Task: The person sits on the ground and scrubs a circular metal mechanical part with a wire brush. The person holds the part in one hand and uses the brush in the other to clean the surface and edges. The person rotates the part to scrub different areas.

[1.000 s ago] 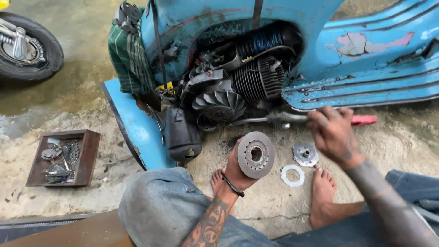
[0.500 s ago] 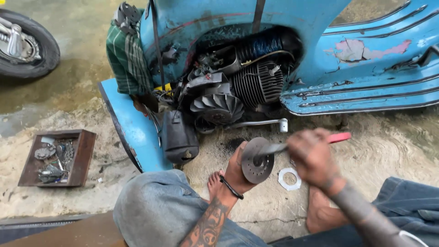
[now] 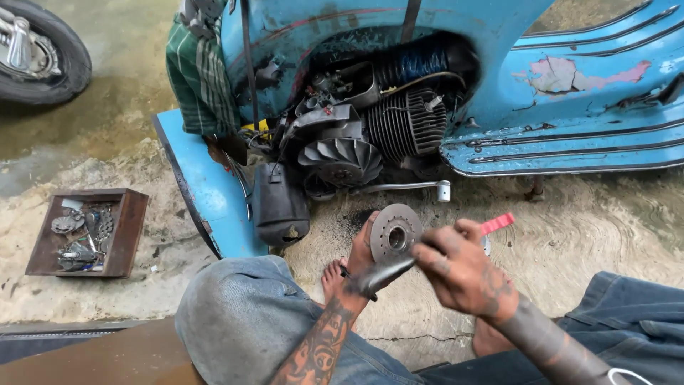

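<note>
Rough, stained concrete floor [image 3: 591, 235] runs under a chipped blue scooter [image 3: 570, 85], its side open on a finned engine [image 3: 406, 125] and a bladed fan [image 3: 340, 160]. Left hand [image 3: 363, 253] grips a round metal disc [image 3: 395, 232], flat, toothed at the rim, with a centre hole; the fingers wrap behind it, thumb at its lower edge. Right hand [image 3: 463, 271], just right of the disc, has its fingers closed on a dark tapered tool [image 3: 385, 273] whose tip sits below the disc, and a red handle [image 3: 496, 224] sticks out past the knuckles. Beyond the fingers a steel kick lever [image 3: 406, 187] lies close to the floor. Far left of the fingers sits a rusty square tray [image 3: 132, 228] of small metal parts, with bare floor between. A tyre [image 3: 68, 68] fills the far left corner. Denim knees crowd the near edge.
</note>
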